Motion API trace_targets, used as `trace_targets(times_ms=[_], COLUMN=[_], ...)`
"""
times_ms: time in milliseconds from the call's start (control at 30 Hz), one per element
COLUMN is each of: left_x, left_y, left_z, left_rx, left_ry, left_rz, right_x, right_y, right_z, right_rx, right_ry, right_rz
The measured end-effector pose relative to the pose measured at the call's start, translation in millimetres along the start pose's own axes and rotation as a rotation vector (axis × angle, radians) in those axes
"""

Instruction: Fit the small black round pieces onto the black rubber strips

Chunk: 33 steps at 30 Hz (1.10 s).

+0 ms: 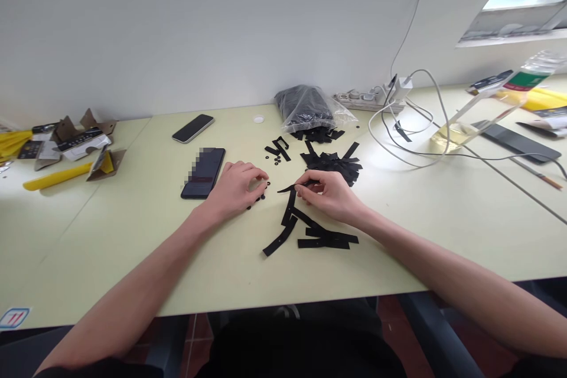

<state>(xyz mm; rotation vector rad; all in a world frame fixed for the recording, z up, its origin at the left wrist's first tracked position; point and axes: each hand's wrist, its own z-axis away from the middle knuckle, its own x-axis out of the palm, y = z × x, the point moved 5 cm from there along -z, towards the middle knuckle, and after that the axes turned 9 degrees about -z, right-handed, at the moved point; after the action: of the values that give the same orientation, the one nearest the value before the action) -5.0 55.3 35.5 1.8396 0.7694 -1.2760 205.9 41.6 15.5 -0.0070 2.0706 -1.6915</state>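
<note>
My left hand (237, 188) curls low over the table, thumb and index fingertips brought together at a small black ring (268, 183). Other small black rings (248, 207) lie beneath and beside those fingers, partly hidden. Between the thumb and fingers of my right hand (325, 192) is a thin black strip (286, 189), its free end pointing left. Below it, several flat black strips (325, 243) overlap on the table, some showing a small hole. Just behind the right hand is a heap of black strips (332, 162). A few more rings (277, 159) sit near loose strips (279, 147).
A clear plastic bag (305, 107) of black pieces stands by the wall. Two phones (204, 174) lie at left, beyond them yellow-handled items (62, 176). On the right are a power strip (367, 100), looping cables (443, 112), a tilted bottle (496, 100) and a dark flat device (516, 140).
</note>
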Motion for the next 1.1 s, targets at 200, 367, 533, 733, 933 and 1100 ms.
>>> trace_targets(times_ms=[200, 367, 533, 733, 933, 1100], left_x=[4.5, 4.8, 10.3, 9.8, 6.1, 11.6], left_y=[0.8, 2.7, 2.4, 12.9, 42.3, 45.3], left_z=[-0.3, -1.0, -0.6, -0.4, 6.0, 7.0], left_rx=[-0.001, 0.020, 0.082, 0.095, 0.208, 0.203], left_ry=[-0.049, -0.103, -0.130, -0.019, 0.109, 0.111], left_rz=[-0.022, 0.059, 0.058, 0.063, 0.119, 0.090], right_x=[1.4, 2.5, 2.7, 0.2, 8.4, 17.6], right_y=[-3.6, -3.8, -2.9, 1.1, 6.4, 6.0], right_z=[0.5, 0.4, -0.1, -0.6, 1.7, 4.0], right_rx=[-0.024, -0.028, -0.023, 0.034, 0.133, 0.213], right_ry=[-0.007, -0.009, -0.005, 0.020, -0.033, -0.119], right_rz=[0.001, -0.006, -0.008, -0.018, -0.200, -0.428])
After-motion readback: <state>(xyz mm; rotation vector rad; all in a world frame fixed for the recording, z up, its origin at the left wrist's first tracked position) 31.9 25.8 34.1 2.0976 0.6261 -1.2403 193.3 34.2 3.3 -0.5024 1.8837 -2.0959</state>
